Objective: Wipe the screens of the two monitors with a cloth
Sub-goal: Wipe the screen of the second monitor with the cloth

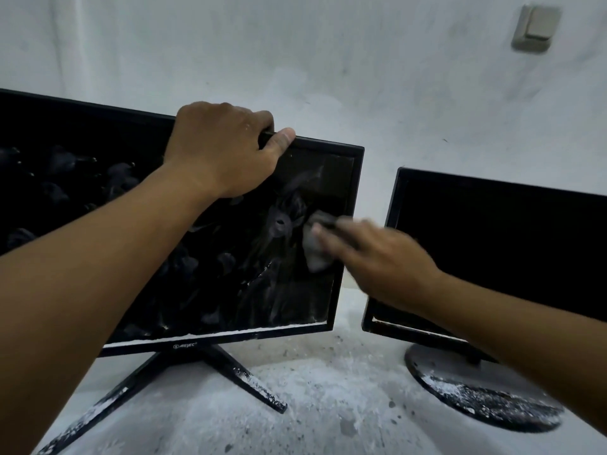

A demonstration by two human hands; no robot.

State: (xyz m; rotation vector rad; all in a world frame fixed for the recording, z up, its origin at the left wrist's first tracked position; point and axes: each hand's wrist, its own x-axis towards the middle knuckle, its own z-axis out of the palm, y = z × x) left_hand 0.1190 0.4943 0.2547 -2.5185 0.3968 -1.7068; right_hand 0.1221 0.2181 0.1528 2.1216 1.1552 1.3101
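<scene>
Pale, scuffed plaster fills the background, and on it I see one beige wall switch (536, 27), square and slightly raised, up at the top right. Below, a rough grey-white surface (328, 405) runs under everything, gritty and speckled with white dust and small dark chips.

I count two monitors. My left monitor (230, 257) is a wide black rectangle with a thin glossy bezel; its screen is smeared with swirls and cloudy streaks, and a line of white residue sits along the lower edge of the glass. It stands on a black stand with splayed flat legs (210, 372), their ends crusted with white powder. My right monitor (499, 241) stands just beside it, apart by a narrow gap; its screen looks flat, dark and unmarked, and it rests on one round disc base (476, 392) dusted white along the front.

My left hand (226, 152) grips the top edge of the left monitor, fingers curled over the back and thumb lying along the front of the bezel.

My right hand (371, 254) is motion-blurred; its fingers press one small grey cloth (317, 247), soft and crumpled, against the right part of the left monitor's screen. I cannot tell whether the fingers curl round the cloth or lie flat on it.
</scene>
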